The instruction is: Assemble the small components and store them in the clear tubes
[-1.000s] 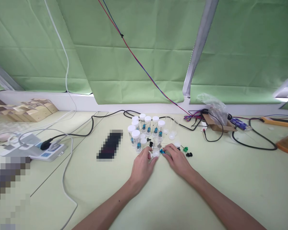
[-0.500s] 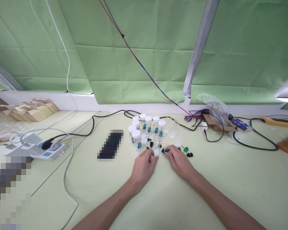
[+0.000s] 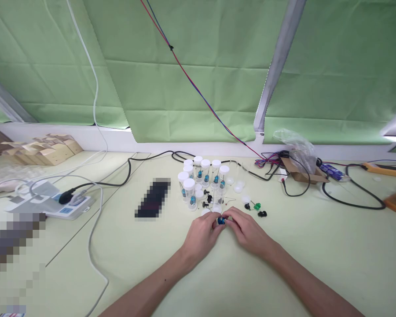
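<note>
at five o'clock from the capped vials (image 3: 189, 187), i see the left hand (image 3: 201, 232) and right hand (image 3: 249, 231) narrowly pinching a small blue part (image 3: 221, 221); seemingly a two-handed working step, calling next for steady holding.

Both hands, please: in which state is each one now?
Left hand: closed, pinching one side of the small blue piece.
Right hand: closed, pinching its other side.

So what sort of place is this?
Probably a small indoor workroom: capped jars with blue parts inside stand on a pale table, with a power strip to the left and green blinds behind.
</note>
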Available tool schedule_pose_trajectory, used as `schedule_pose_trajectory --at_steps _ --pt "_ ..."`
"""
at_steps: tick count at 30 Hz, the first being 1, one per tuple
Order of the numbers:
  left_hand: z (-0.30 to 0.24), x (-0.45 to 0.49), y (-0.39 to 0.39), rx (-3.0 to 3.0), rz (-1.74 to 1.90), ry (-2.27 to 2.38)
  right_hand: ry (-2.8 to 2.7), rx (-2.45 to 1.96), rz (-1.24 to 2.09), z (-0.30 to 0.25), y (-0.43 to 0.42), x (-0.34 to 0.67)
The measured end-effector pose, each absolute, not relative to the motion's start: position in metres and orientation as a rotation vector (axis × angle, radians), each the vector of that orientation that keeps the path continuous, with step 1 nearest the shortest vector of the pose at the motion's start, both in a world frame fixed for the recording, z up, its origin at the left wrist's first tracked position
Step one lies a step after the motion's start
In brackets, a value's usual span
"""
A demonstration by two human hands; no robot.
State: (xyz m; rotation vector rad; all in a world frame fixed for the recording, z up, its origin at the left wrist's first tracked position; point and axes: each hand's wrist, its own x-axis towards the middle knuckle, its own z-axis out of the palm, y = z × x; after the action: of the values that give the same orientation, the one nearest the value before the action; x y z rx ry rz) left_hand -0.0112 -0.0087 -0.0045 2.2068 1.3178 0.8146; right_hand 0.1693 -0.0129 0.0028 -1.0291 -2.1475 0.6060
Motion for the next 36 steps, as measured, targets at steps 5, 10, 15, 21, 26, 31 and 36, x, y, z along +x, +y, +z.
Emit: schedule_pose_trajectory --at_steps 5,10,15,21,26,31,36 --pt "-0.006 -0.011 -0.008 2.184 0.822 1.332 -2.136 -1.046 0.617 0.003 -0.013 0.169" --pt "-0.005 -0.010 -0.009 2.166 0.826 1.361 -2.132 -1.031 0.611 0.002 -0.013 0.169" --pt "-0.002 -0.010 -0.012 2.174 0.835 1.339 -2.058 -1.095 0.482 -0.005 -0.005 0.172" --pt "-0.005 -0.009 -0.014 2.151 0.841 1.322 -2.003 -1.283 0.211 -0.017 0.013 0.180" --pt "-0.008 -0.008 -0.014 2.134 0.834 1.300 -2.114 -1.366 0.178 -0.022 0.016 0.180" --pt "-0.007 -0.008 -0.014 2.124 0.827 1.301 -2.170 -1.444 0.151 -0.024 0.015 0.178" --pt "-0.003 -0.008 -0.015 2.127 0.818 1.286 -2.200 -1.525 0.065 -0.025 0.014 0.178"
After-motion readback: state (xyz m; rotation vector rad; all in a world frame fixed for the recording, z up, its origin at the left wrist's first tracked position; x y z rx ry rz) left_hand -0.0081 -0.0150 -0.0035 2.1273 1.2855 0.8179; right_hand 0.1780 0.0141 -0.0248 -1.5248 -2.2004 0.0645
